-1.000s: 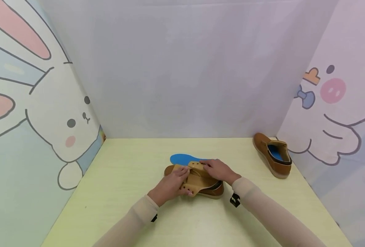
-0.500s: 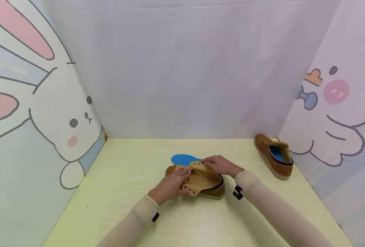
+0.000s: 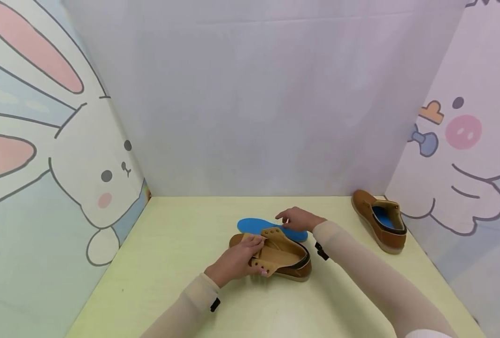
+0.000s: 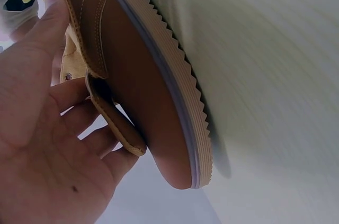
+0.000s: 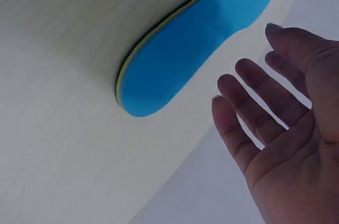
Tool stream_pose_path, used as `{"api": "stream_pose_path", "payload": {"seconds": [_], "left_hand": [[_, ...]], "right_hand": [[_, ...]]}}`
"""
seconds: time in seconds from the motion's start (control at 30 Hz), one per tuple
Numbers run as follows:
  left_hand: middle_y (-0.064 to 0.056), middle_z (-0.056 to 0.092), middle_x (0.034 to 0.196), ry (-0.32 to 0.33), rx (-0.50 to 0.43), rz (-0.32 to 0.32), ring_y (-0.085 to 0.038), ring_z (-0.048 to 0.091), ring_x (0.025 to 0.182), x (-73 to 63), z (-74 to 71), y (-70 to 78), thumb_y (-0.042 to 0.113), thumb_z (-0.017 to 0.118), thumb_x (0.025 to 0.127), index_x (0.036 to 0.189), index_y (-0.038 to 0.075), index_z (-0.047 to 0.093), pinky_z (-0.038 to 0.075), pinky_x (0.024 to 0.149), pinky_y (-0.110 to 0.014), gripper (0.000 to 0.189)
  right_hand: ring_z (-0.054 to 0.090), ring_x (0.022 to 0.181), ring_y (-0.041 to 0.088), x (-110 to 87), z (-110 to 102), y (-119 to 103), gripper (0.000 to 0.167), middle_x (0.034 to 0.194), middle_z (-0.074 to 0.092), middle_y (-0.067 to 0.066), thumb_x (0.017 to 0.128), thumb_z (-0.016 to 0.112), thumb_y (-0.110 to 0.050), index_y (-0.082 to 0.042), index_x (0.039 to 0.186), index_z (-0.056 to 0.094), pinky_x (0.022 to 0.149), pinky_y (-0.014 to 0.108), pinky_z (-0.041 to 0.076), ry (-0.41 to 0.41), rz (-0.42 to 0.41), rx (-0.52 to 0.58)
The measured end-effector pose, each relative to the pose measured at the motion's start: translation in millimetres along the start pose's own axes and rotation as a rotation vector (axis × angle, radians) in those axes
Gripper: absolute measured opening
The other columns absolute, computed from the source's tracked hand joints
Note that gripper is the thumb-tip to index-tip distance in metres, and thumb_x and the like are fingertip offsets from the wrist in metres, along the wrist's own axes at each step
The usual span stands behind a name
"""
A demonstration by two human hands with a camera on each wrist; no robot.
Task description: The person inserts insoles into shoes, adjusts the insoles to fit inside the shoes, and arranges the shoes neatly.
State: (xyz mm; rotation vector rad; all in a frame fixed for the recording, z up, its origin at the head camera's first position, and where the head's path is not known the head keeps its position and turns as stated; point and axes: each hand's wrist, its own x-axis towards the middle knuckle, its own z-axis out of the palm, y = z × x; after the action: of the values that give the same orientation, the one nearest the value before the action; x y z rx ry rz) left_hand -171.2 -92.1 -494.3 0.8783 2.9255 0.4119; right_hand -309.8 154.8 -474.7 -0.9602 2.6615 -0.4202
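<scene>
A brown leather shoe [image 3: 294, 272] stands on the table with its toe to the left and its tan lining showing. My left hand [image 3: 237, 260] grips it at the tongue and opened lace flaps; the left wrist view shows the thumb on the eyelet flap [image 4: 87, 28] and the fingers behind the tongue [image 4: 124, 131]. Just behind the shoe lies a blue insole [image 3: 251, 225], flat on the table. Above its right part hovers my right hand [image 3: 298, 218], holding nothing. Its loosely bent fingers are apart from the insole [image 5: 175, 49] in the right wrist view.
A second brown shoe [image 3: 365, 213] stands at the table's back right, with a blue insole [image 3: 382, 217] inside. Cloth walls with cartoon animals border the pale table [image 3: 182, 234] at the back and both sides.
My right hand has let go of the shoe's far flap and moved back over the blue insole. The left hand keeps its hold on the shoe. The head view has shifted slightly.
</scene>
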Motion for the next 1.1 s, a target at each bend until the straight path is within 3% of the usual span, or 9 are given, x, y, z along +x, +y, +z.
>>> {"api": "stream_pose_path", "payload": {"seconds": [0.13,0.3,0.57,0.73,0.87,1.0,1.1], "left_hand": [[-0.005,0.035,0.162,0.001,-0.011,-0.004,-0.029,0.028,0.150,-2.1,4.1,0.6,0.058,0.070,0.087,0.155,0.009,0.043,0.040,0.113,-0.042,0.088],[-0.005,0.036,0.161,0.013,-0.009,0.014,-0.029,0.029,0.150,-3.5,4.3,2.8,0.057,0.070,0.088,0.155,0.009,0.043,0.041,0.113,-0.041,0.087],[-0.006,0.035,0.162,0.029,-0.004,0.023,-0.030,0.028,0.150,-0.5,2.5,5.2,0.060,0.066,0.088,0.155,0.008,0.041,0.040,0.113,-0.042,0.089],[-0.007,0.035,0.162,0.042,0.036,0.017,-0.028,0.029,0.150,-0.2,5.8,5.0,0.062,0.064,0.089,0.154,0.006,0.043,0.039,0.114,-0.041,0.089],[-0.009,0.036,0.161,0.064,0.039,0.017,-0.030,0.031,0.149,0.0,8.3,5.8,0.063,0.062,0.089,0.153,0.005,0.044,0.043,0.111,-0.040,0.088],[-0.009,0.036,0.161,0.072,0.024,0.010,-0.032,0.030,0.149,-0.2,7.5,6.7,0.063,0.063,0.089,0.153,0.004,0.044,0.046,0.108,-0.042,0.089],[-0.010,0.037,0.160,0.083,0.037,0.008,-0.033,0.032,0.148,0.1,5.5,6.1,0.062,0.063,0.089,0.152,0.003,0.045,0.047,0.107,-0.043,0.088]], "right_hand": [[0.062,0.119,0.030,11.5,12,4,0.054,0.129,0.064,0.016,0.097,0.072,-0.022,0.000,0.144,0.054,0.098,0.044,0.052,-0.082,0.091,-0.085],[0.058,0.121,0.033,17.6,21,3,0.055,0.130,0.059,0.018,0.097,0.072,-0.029,0.001,0.142,0.056,0.102,0.046,0.050,-0.112,0.099,-0.197],[0.062,0.099,0.026,15.1,20,9,0.041,0.111,0.061,0.013,0.096,0.072,-0.031,-0.002,0.124,0.069,0.088,0.044,0.055,-0.092,0.097,-0.260],[0.058,0.113,0.032,11.1,24,17,0.058,0.125,0.057,0.018,0.094,0.074,-0.037,-0.001,0.137,0.060,0.096,0.048,0.052,-0.086,0.130,-0.277],[0.052,0.122,0.037,8.6,28,22,0.060,0.135,0.054,0.019,0.094,0.073,-0.038,-0.003,0.140,0.059,0.100,0.054,0.048,-0.038,0.108,-0.289],[0.060,0.113,0.032,7.6,27,23,0.052,0.124,0.065,0.012,0.092,0.074,-0.042,-0.006,0.130,0.068,0.098,0.058,0.044,0.026,0.101,-0.277],[0.065,0.104,0.026,8.0,23,26,0.052,0.114,0.070,0.009,0.090,0.075,-0.044,-0.006,0.125,0.069,0.098,0.054,0.046,0.057,0.115,-0.192]]}}
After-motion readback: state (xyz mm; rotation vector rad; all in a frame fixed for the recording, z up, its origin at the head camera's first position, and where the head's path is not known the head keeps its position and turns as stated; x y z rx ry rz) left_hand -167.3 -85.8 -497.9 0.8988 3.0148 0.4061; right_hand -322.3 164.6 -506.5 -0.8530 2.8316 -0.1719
